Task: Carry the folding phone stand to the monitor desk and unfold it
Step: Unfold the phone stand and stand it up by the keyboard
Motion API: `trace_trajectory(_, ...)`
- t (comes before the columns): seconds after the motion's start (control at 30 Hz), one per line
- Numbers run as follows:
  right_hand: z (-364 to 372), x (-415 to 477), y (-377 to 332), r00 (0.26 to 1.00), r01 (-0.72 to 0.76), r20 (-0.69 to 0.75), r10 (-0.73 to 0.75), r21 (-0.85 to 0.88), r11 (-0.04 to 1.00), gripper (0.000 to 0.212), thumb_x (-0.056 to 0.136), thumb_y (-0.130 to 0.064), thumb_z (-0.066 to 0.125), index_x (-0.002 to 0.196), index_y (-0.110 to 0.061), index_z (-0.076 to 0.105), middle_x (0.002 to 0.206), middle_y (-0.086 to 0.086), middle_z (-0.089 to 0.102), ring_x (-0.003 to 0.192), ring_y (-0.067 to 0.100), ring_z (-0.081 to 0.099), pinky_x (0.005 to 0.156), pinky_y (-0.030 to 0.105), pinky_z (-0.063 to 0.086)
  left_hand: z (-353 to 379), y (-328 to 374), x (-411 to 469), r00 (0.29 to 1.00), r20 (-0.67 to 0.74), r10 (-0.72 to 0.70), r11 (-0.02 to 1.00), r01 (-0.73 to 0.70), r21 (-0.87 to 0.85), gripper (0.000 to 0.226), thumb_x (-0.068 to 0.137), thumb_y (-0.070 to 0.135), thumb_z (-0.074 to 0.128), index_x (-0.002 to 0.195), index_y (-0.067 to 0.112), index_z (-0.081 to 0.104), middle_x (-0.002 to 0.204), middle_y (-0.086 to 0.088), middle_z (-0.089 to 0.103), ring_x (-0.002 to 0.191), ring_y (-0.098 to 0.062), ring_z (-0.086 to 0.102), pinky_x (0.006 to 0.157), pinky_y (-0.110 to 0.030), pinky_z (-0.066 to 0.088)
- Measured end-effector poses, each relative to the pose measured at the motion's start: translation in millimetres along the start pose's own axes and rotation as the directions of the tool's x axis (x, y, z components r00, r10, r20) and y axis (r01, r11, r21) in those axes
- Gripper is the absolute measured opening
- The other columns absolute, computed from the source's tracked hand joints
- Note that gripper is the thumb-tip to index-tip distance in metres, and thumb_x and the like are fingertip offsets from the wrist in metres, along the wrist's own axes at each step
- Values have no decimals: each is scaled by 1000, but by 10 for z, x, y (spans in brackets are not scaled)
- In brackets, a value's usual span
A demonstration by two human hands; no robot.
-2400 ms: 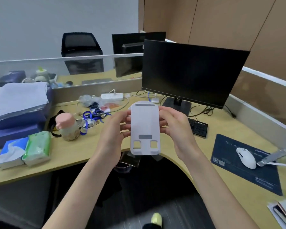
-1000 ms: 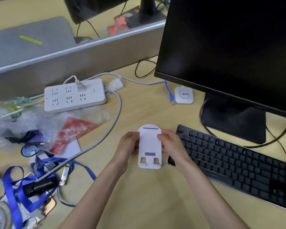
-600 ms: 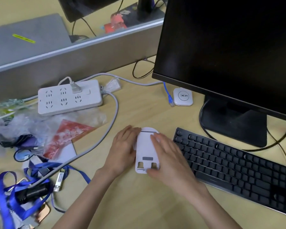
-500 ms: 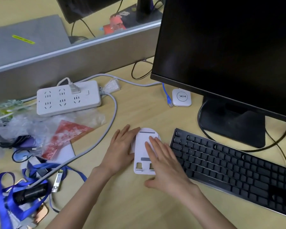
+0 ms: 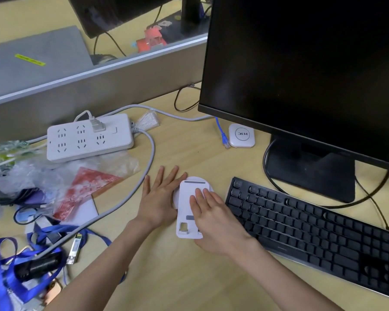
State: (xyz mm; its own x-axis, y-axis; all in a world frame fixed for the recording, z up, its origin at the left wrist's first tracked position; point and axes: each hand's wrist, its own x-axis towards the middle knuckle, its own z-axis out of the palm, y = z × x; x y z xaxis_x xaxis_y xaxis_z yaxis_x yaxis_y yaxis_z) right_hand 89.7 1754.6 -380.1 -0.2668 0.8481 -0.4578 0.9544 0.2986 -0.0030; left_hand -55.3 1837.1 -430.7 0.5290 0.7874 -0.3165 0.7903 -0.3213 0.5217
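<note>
The white folding phone stand (image 5: 186,205) lies flat on the wooden desk (image 5: 189,277), just left of the black keyboard (image 5: 312,225) and in front of the black monitor (image 5: 301,70). My right hand (image 5: 213,221) rests flat on the stand's face, fingers extended, covering its right half and lower right cut-out. My left hand (image 5: 158,198) lies flat on the desk along the stand's left edge, fingers spread and pointing away from me. The stand looks folded; its round base shows under the upper end.
A white power strip (image 5: 89,136) and its grey cable (image 5: 144,176) lie to the left. Plastic bags, a red packet (image 5: 88,187), blue lanyards (image 5: 9,277) and small gadgets crowd the left side. A small white box (image 5: 241,135) sits by the monitor's base (image 5: 310,171).
I carried the stand from in front of my chest down to the desk, laid it flat beside the keyboard, and both hands went from pinching its sides to lying flat.
</note>
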Motion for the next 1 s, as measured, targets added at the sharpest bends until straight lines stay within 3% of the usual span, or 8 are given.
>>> trace_trajectory(0.1, -232, 47, 124, 997, 71, 3, -72, 128, 989, 55, 72, -31, 58, 115, 1, 46, 114, 21, 54, 103, 36, 49, 82, 39, 40, -22, 32, -1, 1000, 24, -17, 1000, 18, -3, 78, 76, 45, 58, 141, 42, 15, 145, 25, -8, 135, -4, -21, 108, -37, -19)
trace_trajectory(0.27, -664, 140, 410, 993, 65, 63, -98, 392, 918, 33, 62, -36, 67, 65, -11, 47, 60, 1, 38, 58, 16, 33, 46, 31, 24, -44, 23, -10, 999, 48, -26, 1000, 25, 11, 85, 73, 43, 62, 141, 43, 11, 151, 21, -7, 133, -3, -24, 109, -38, -18)
trace_trajectory(0.37, -838, 305, 561, 980, 1, 173, -95, 477, 879, 34, 58, -33, 70, 66, -5, 53, 57, 8, 38, 54, 19, 32, 49, 28, 25, -54, 26, -16, 998, 59, -36, 999, 36, 1, 95, 66, 37, 70, 140, 45, 11, 144, 27, -11, 133, -2, -25, 109, -38, -19)
trace_trajectory(0.53, -821, 378, 669, 929, -89, 346, -133, 556, 827, 71, 56, -52, 70, 111, -10, 57, 102, 15, 62, 87, 30, 57, 67, 35, 44, -41, 14, -21, 997, 57, -43, 999, 42, 5, 96, 66, 39, 69, 139, 47, 8, 145, 27, -10, 133, -2, -25, 109, -38, -20)
trace_trajectory(0.77, -648, 351, 705, 897, -295, 421, -137, 799, 524, 98, 66, -72, 56, 142, -18, 28, 149, -4, 35, 135, 15, 33, 109, 31, 28, -61, 9, -24, 997, 66, -34, 999, 32, 23, 97, 66, 38, 69, 138, 49, 5, 146, 28, -9, 133, -2, -26, 109, -38, -19)
trace_trajectory(0.87, -645, 384, 709, 878, -440, 476, 46, 766, 469, 88, 63, -79, 48, 122, -14, 45, 120, 0, 51, 111, 18, 48, 91, 30, 37, -68, 7, -26, 998, 65, -26, 999, 24, 28, 97, 65, 39, 69, 138, 48, 5, 147, 27, -9, 133, -2, -25, 110, -38, -19)
trace_trajectory(0.93, -601, 397, 684, 873, -463, 479, 91, 756, 463, 59, 74, -63, 57, 98, -9, 50, 90, 3, 56, 82, 18, 55, 71, 29, 44, -69, 2, -19, 998, 67, -23, 999, 20, 45, 98, 65, 41, 69, 139, 47, 4, 146, 27, -10, 133, -3, -25, 110, -40, -17)
trace_trajectory(1.0, -548, 407, 637, 879, -466, 476, 41, 837, 285, 35, 79, -39, 67, 81, -7, 53, 80, 8, 58, 75, 22, 57, 75, 35, 50, -73, -3, -12, 997, 75, -26, 997, 21, 69, 99, 66, 42, 68, 139, 46, 2, 145, 26, -12, 132, -4, -26, 110, -41, -16)
